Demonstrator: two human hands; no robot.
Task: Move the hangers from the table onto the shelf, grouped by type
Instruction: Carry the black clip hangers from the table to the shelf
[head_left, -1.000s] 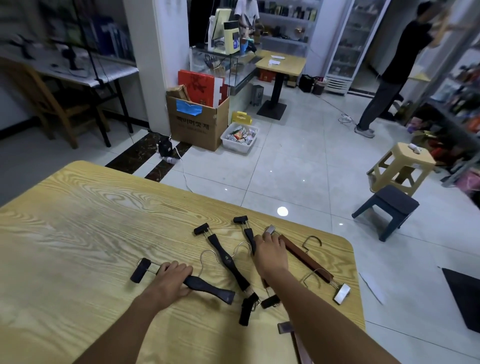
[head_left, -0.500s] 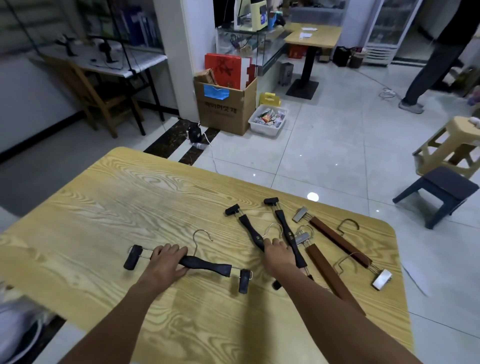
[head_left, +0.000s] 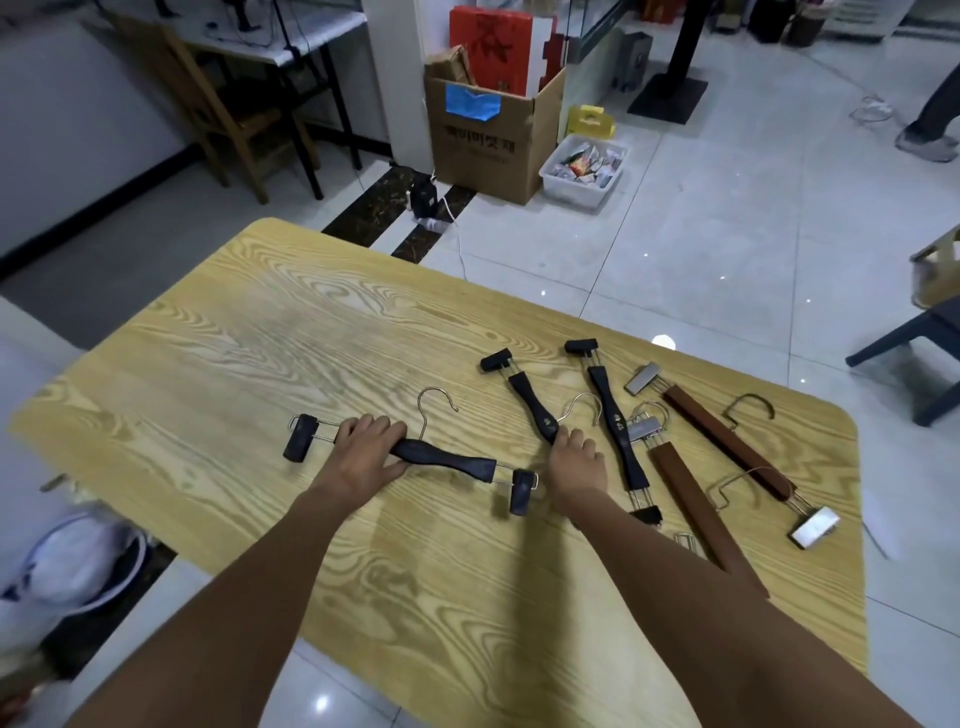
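Your left hand (head_left: 370, 453) grips the nearest black hanger (head_left: 447, 461) by its bar on the tabletop (head_left: 234, 364); your right hand (head_left: 575, 464) curls over the second black hanger (head_left: 534, 413). Lift both level so their clips don't snag the third black hanger (head_left: 618, 436) just beyond. Leave the brown hangers (head_left: 727, 447) for a separate trip; the shelf is out of view.
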